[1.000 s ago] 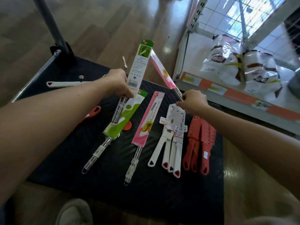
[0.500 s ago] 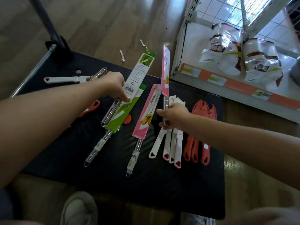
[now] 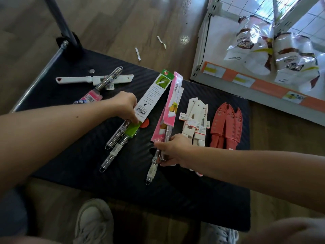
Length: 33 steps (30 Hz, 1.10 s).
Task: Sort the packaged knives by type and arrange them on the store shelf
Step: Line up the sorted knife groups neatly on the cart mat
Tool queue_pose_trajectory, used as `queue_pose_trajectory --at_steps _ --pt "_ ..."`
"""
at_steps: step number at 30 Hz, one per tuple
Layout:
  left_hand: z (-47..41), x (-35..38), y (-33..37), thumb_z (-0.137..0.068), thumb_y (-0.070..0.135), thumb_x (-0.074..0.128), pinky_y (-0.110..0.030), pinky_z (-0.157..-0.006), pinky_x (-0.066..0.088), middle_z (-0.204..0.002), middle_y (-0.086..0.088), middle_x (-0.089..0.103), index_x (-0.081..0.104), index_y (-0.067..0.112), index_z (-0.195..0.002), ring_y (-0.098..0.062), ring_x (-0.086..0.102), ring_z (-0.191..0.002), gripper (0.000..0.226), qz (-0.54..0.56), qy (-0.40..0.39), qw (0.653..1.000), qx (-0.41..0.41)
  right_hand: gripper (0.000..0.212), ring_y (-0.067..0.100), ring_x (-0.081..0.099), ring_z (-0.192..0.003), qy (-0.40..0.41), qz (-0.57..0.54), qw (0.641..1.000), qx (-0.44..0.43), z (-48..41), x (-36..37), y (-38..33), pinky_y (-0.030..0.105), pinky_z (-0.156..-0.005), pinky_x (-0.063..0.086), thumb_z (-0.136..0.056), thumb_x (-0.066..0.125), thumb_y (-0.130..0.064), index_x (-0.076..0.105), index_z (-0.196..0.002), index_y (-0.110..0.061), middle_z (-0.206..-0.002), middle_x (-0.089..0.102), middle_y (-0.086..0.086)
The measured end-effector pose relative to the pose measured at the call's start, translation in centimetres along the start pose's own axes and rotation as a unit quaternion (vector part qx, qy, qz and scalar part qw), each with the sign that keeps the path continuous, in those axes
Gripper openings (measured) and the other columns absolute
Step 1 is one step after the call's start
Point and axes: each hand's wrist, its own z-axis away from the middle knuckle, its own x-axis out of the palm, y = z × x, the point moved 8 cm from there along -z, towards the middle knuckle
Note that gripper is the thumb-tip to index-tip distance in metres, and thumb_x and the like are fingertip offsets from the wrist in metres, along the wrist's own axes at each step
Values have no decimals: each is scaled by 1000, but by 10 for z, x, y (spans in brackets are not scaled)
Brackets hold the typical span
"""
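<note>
Packaged knives lie on a black cart platform. My left hand grips a green-packaged knife by the base of its card, above a second green-packaged knife on the platform. My right hand holds the steel handle of a pink-packaged knife, laid over another pink-packaged knife. To the right lie a stack of white-sheathed knives and a stack of red-sheathed knives. At the back left sit a white knife and a pink-packaged knife.
A store shelf with orange price strips stands at the right, holding white snack bags. The cart's handle post rises at the back left. Paper scraps lie on the wooden floor. My shoes are just below the platform.
My right hand has brought its pink-packaged knife down from upright onto the other pink one. My left hand has lowered the green-packaged knife toward the second green one.
</note>
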Motion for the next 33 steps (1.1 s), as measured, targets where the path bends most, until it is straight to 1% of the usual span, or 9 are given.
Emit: queue_pose_trajectory --at_steps 5,10,17,19,21,23,26,30,33 --pt "1 4 -5 -72 23 81 -20 -60 51 -104 -9 67 65 5 -105 -16 62 -78 41 3 -12 1000 -10 33 31 67 -84 -31 7 999 5 3 13 0 36 -65 59 -89 64 -16 54 -116 -2 -101 62 15" --pt "-1 5 -4 -74 25 78 -18 -58 49 -103 -8 68 64 5 -106 -17 64 -80 40 -12 -23 1000 -12 30 29 66 -80 -36 24 999 11 5 16 -1 38 -68 58 -90 60 -13 53 -117 -2 -100 62 15" --pt "-1 4 -5 -78 35 73 -28 -62 53 -93 -6 65 61 7 -108 -23 66 -83 43 -97 -38 995 -14 37 20 63 -84 -46 63 997 -1 16 19 -4 44 -72 51 -92 57 -22 46 -125 -10 -113 54 6" --pt "-1 1 -7 -79 44 69 -31 -71 52 -103 -8 65 61 8 -110 -25 64 -93 48 -131 -32 991 -10 15 21 63 -92 -39 98 994 -31 19 16 -11 43 -80 50 -93 57 -26 50 -103 -18 -106 55 2" --pt "-2 -4 -8 -81 53 63 -30 -70 46 -104 -8 65 62 9 -109 -25 61 -95 53 -137 -22 990 -5 14 22 64 -98 -14 131 989 -73 22 10 -24 39 -83 53 -93 55 -29 45 -87 -21 -91 54 -1" --pt "-1 -7 -8 -83 55 58 -28 -69 42 -100 -8 66 64 8 -106 -23 59 -90 53 -130 -17 991 1 15 23 66 -98 9 148 983 -105 21 5 -38 36 -79 56 -94 54 -29 45 -88 -19 -86 55 -1" --pt "-1 -12 -10 -85 56 53 -29 -68 41 -93 -9 67 67 7 -99 -21 55 -81 53 -127 0 992 6 13 21 66 -89 42 149 978 -142 10 -2 -59 34 -75 58 -93 56 -28 49 -94 -16 -103 64 8" --pt "-1 -31 -29 -87 48 56 -33 -82 49 -103 -5 66 64 16 -101 -22 57 -93 36 -102 51 994 -2 11 13 62 -69 95 157 962 -204 -11 -18 -99 30 -70 58 -93 57 -24 56 -93 -13 -95 62 6" --pt "5 -50 -55 -86 43 58 -38 -87 51 -106 -4 65 65 20 -98 -26 59 -103 27 -82 103 991 -33 19 14 63 -74 133 173 945 -241 -28 -27 -131 34 -76 58 -93 57 -24 56 -107 -11 -96 61 3"
